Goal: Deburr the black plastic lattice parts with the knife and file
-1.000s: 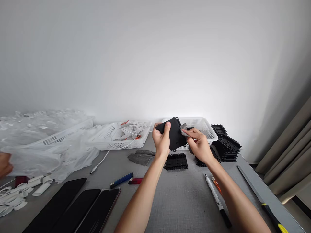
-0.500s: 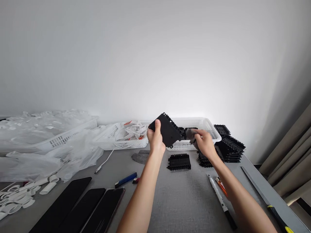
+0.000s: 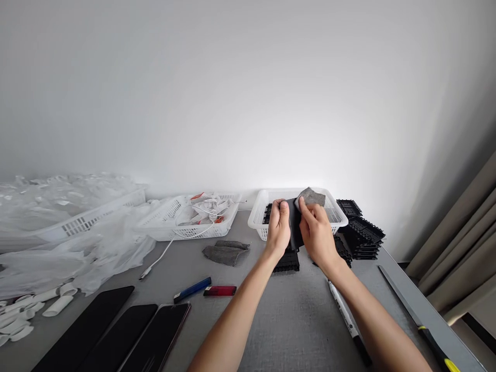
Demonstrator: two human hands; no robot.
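My left hand (image 3: pixel 278 231) grips a flat black plastic panel (image 3: pixel 295 223), holding it by its left side with the thumb on top. My right hand (image 3: pixel 320 235) pinches a piece of grey sandpaper (image 3: pixel 313 196) against the panel's right side; part of the sheet sticks up beyond my fingers. Both hands are close together in front of a white basket (image 3: pixel 259 196). Below them on the table lies a black slotted panel (image 3: pixel 287 262), partly covered by the hands. Two curled grey sandpaper pieces (image 3: pixel 227 254) lie to the left.
Stacked black panels (image 3: pixel 362 232) stand right of the basket. A marker (image 3: pixel 346 315) and a long file (image 3: pixel 399 294) lie at the right. Blue lighter (image 3: pixel 192 289), red lighter (image 3: pixel 220 291) and dark phones (image 3: pixel 155 336) are at left. Another basket (image 3: pixel 186 235) holds cables.
My hands have come together. The panel has swung from a tilted, face-on pose to steeper and moved right, and the sandpaper now meets it.
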